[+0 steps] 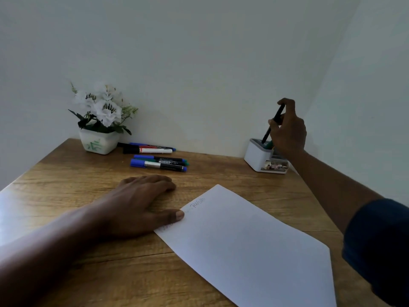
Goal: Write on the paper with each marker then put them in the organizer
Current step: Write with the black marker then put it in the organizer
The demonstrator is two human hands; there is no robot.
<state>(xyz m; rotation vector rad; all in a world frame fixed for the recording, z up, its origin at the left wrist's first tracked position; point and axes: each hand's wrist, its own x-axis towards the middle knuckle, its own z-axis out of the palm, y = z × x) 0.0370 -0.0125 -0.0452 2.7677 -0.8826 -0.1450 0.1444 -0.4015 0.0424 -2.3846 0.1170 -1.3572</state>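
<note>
A white sheet of paper (247, 244) lies on the wooden table, with a little writing near its far left corner. My left hand (137, 204) rests flat on the table, its thumb touching the paper's left edge. My right hand (287, 129) pinches a black marker (274, 122), tilted, with its lower end inside the white organizer (256, 156) at the back right. A green-ended marker also stands in the organizer. Several markers (159, 162) lie loose at the back middle, blue-capped ones in front and a white-bodied one (148, 150) behind.
A white pot of white artificial flowers (99, 120) stands in the back left corner. Walls close the table at the back and on the right. The wooden tabletop (66, 173) stretches toward me on the left.
</note>
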